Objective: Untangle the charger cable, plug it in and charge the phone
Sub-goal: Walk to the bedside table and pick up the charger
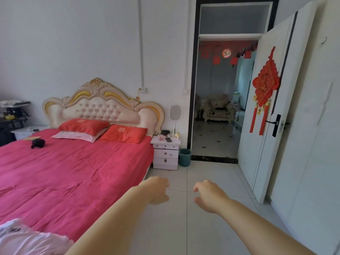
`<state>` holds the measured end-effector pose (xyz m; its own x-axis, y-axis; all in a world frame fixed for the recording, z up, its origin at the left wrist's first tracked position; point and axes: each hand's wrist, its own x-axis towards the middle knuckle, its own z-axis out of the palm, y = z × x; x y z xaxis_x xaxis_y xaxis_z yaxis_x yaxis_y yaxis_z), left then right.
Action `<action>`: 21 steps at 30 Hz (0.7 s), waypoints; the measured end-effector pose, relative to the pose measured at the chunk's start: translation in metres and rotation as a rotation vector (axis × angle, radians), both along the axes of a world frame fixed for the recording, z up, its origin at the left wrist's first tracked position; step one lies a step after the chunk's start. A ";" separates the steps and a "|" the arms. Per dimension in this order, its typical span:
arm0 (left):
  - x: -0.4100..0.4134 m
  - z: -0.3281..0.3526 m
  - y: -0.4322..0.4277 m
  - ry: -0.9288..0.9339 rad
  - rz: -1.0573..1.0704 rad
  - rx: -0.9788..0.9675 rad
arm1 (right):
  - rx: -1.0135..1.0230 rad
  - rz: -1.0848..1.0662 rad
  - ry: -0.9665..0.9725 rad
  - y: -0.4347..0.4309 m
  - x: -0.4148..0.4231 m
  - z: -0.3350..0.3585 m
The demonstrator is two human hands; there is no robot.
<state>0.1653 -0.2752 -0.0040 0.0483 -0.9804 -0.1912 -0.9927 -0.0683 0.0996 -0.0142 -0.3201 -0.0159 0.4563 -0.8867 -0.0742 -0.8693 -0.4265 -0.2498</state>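
i'm looking across a bedroom with both arms stretched out over the tiled floor (202,227). the left hand (158,190) and right hand (208,196) are hovering near each other with fingers loosely curled, not pinching or gripping anything, and a gap is showing between the right thumb and fingers. the phone (168,139) is lying flat on top of the white nightstand (165,153), just beside the bed (73,172) and well apart from both hands. a thin yellowish cable (138,94) is hanging from the wall socket (142,90) above the headboard (103,107). i'm guessing that is the charger cable, but it's too small to tell, and i'm not seeing any tangle. i'm judging the cable as light, limp and prone to kinking, so i'm planning to take it near the plug end rather than mid-run. the phone is looking smooth, rigid and breakable, so i'm planning on gripping it by its long edges.
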 end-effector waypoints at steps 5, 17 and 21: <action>0.030 0.007 -0.078 -0.018 0.024 -0.024 | -0.011 0.020 -0.040 -0.086 0.034 -0.004; 0.095 0.003 -0.268 -0.107 0.131 -0.026 | 0.008 0.014 -0.036 -0.284 0.108 -0.009; 0.132 -0.006 -0.330 -0.069 0.120 -0.036 | -0.013 0.036 -0.029 -0.345 0.146 -0.017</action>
